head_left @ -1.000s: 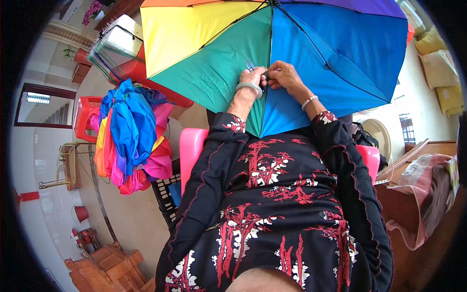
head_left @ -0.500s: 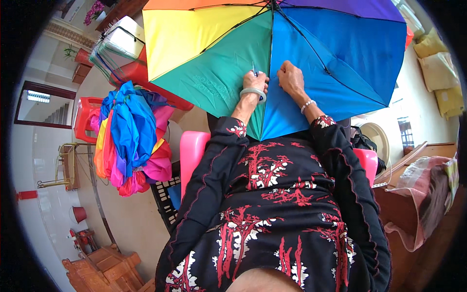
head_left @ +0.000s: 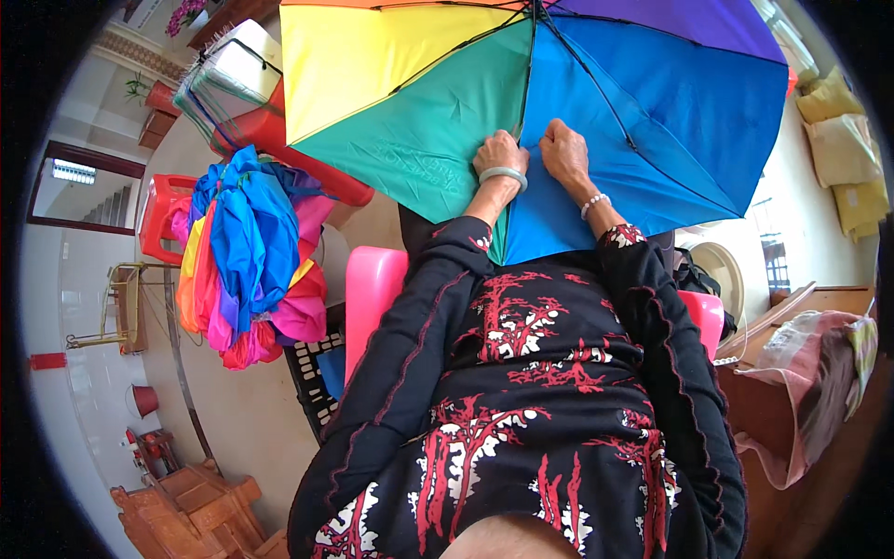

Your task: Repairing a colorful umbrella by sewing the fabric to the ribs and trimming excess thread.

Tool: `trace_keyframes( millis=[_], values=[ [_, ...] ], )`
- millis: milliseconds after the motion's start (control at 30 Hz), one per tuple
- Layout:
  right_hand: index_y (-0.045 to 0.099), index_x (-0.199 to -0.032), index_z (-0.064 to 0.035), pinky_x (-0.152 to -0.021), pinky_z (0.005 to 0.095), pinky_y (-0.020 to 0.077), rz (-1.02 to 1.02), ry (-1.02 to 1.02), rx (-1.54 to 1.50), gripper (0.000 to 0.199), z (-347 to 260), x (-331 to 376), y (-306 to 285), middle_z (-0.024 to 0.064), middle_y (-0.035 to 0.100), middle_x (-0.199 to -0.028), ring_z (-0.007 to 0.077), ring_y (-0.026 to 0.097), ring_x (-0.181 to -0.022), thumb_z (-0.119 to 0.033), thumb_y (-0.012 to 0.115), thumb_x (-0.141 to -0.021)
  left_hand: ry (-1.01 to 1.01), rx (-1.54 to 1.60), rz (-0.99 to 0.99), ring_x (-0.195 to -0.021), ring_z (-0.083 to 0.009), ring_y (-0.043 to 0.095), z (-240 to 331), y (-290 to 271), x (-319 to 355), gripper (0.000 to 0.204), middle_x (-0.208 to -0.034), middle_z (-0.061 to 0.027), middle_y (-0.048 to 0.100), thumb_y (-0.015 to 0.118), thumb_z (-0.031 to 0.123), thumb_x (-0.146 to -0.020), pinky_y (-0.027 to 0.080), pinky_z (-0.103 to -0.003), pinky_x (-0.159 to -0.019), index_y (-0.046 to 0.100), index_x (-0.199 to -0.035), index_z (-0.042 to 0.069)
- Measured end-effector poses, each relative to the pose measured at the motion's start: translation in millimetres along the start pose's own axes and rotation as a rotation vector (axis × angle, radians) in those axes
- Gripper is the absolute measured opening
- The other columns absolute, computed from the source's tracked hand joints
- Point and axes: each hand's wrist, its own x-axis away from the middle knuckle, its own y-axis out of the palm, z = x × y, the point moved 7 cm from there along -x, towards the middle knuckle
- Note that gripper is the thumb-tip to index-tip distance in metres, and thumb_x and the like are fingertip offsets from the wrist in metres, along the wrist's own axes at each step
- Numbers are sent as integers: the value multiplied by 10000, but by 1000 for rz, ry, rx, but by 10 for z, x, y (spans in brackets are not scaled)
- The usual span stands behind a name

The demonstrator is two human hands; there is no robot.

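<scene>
An open rainbow umbrella [head_left: 689, 112] is spread before me, its inner side and thin dark ribs showing, with its near edge close to my lap. My left hand [head_left: 500, 156], closed, lies at the seam between the green and blue panels; whatever its fingers hold is hidden. Just right of it, my right hand [head_left: 563, 151] is closed in a fist-like pinch over the blue panel near the same seam. Its fingertips face the left hand, and I cannot make out what is between them.
Left of me, a heap of multicoloured umbrella fabric [head_left: 256, 247] hangs over a red stool [head_left: 160, 219]. Beyond it is a white bundle [head_left: 237, 70] on a red support. A black crate [head_left: 312, 377] sits beside my pink chair [head_left: 372, 289]. Draped cloth [head_left: 792, 373] lies at right.
My left hand has turned over and shifted slightly right; the small pointed tool that stuck up from it no longer shows. Both hands are closer together along the seam.
</scene>
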Motion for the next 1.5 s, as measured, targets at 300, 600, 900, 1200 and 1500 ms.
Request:
trace_keyframes(
  millis=[300, 600, 900, 1200, 1500],
  values=[
    [501, -774, -19, -546, 366, 504, 204, 147, -358, 108, 188, -120, -495, 170, 610, -726, 271, 620, -684, -121, 528, -797, -65, 26, -54, -848, -350, 598, -54, -95, 31, 254, -888, -177, 624, 615, 256, -678, 486, -420, -728, 625, -838, 59],
    [478, -891, -40, -567, 292, 526, -104, 237, -1423, 69, 54, -88, -361, 136, 599, -882, 198, 611, -713, -87, 509, -851, 191, 522, -27, -691, -230, 616, -18, -58, -13, 219, -757, -114, 639, 648, 232, -679, 479, -328, -626, 636, -822, 67],
    [521, -862, -41, -570, 274, 520, -310, 155, -1337, 74, -195, 31, -294, 105, 605, -863, 155, 594, -684, -114, 530, -853, 83, 666, -177, -571, -176, 583, -144, 154, -151, 191, -646, -103, 615, 665, 191, -669, 455, -309, -539, 625, -797, 55],
    [573, -758, -25, -610, 377, 469, -121, -567, -73, 78, -513, 258, -167, 137, 566, -746, 284, 563, -676, -102, 562, -764, -340, 1199, -383, -357, -94, 375, -212, 100, 2, 125, -484, 3, 433, 634, 127, -701, 287, -260, -321, 541, -652, 59],
    [561, -746, -22, -641, 421, 446, -67, -461, 65, 60, -458, 225, 103, 162, 565, -763, 342, 548, -736, -68, 523, -739, -401, 1283, -424, -357, -100, 378, -223, 106, 69, 203, -486, -5, 447, 630, 115, -699, 284, -262, -321, 484, -562, 83]
  ],
)
